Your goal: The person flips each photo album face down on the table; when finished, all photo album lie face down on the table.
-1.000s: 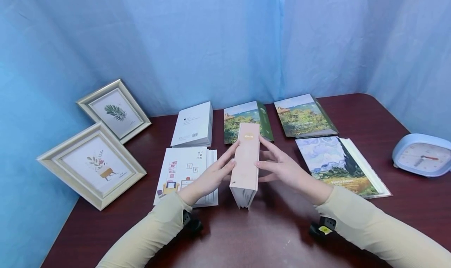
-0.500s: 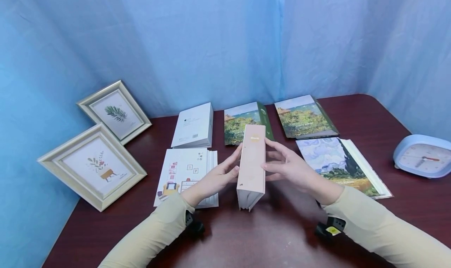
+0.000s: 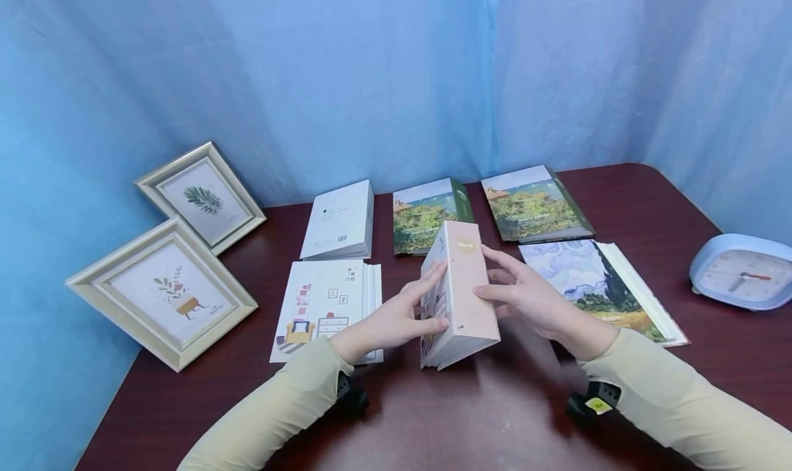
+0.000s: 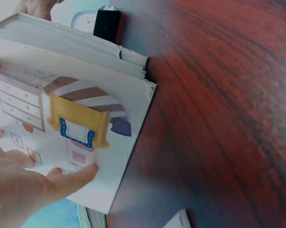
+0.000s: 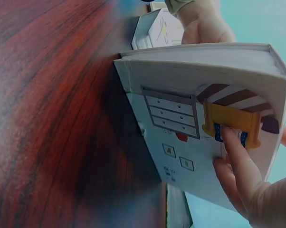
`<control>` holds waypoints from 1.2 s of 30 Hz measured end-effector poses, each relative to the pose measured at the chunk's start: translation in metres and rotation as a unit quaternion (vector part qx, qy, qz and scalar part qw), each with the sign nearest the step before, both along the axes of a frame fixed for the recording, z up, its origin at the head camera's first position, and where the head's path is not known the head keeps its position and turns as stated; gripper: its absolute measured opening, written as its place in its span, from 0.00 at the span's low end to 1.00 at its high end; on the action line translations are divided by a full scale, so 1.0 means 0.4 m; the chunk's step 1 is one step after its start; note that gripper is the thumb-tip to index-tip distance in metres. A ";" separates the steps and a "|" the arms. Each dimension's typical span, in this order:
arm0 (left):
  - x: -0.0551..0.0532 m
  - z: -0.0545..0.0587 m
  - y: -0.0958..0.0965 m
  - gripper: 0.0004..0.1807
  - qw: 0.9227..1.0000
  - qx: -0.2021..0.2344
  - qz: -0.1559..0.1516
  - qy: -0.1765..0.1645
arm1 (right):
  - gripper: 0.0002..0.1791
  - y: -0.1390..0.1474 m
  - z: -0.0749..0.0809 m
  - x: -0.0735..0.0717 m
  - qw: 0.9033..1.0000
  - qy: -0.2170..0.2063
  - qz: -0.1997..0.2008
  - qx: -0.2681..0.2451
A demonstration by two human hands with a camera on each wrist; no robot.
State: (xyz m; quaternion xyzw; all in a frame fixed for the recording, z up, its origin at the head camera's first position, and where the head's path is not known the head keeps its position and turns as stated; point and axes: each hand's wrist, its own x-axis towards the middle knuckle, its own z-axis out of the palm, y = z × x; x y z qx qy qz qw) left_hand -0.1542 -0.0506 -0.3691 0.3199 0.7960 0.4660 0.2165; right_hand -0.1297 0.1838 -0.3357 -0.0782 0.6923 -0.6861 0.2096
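A thick photo album [image 3: 473,278] with a pale pink spine stands on its page edges at the middle of the table, spine up and tilted. My left hand [image 3: 402,313] holds its left cover, fingers spread over the printed yellow armchair side, thumb near the lower spine edge. On the opposite side my right hand [image 3: 526,296] grips the album, thumb on the spine and fingers on the other cover. The right wrist view shows those fingers [image 5: 240,161] on the cover's armchair picture. In the left wrist view, the album's lower edges [image 4: 150,71] meet the tabletop.
White albums [image 3: 328,306] lie at left, one behind the other. Two green landscape albums [image 3: 535,206] lie at the back, and a painted wheatfield album [image 3: 594,292] at right. Framed pictures [image 3: 167,292] lean at far left. A blue clock [image 3: 742,271] stands at far right.
The album has moved rightward and turned, so its left cover now shows in the head view. Both hands have shifted right along with it.
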 end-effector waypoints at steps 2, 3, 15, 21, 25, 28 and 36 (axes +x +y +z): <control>0.002 0.004 0.005 0.47 0.999 -0.028 0.003 0.019 | 0.45 0.003 -0.005 -0.003 1.000 -0.008 -0.002 0.002; 0.003 0.006 0.007 0.47 0.999 -0.041 0.004 0.027 | 0.45 0.004 -0.008 -0.005 1.000 -0.013 -0.001 0.003; 0.001 0.006 0.031 0.51 0.986 -0.152 0.023 0.059 | 0.51 0.014 -0.066 -0.031 0.997 -0.066 0.012 0.032; 0.004 0.009 0.051 0.51 0.976 -0.196 0.025 0.089 | 0.51 0.016 -0.083 -0.041 0.995 -0.081 0.016 0.057; 0.010 0.006 0.071 0.50 0.963 -0.242 0.031 0.112 | 0.54 0.026 -0.099 -0.047 0.992 -0.084 0.029 0.085; 0.017 0.005 0.085 0.49 0.953 -0.275 0.039 0.119 | 0.56 0.035 -0.108 -0.052 0.990 -0.086 0.046 0.099; 0.024 0.006 0.102 0.47 0.942 -0.305 0.045 0.134 | 0.54 0.042 -0.118 -0.060 0.987 -0.084 0.063 0.125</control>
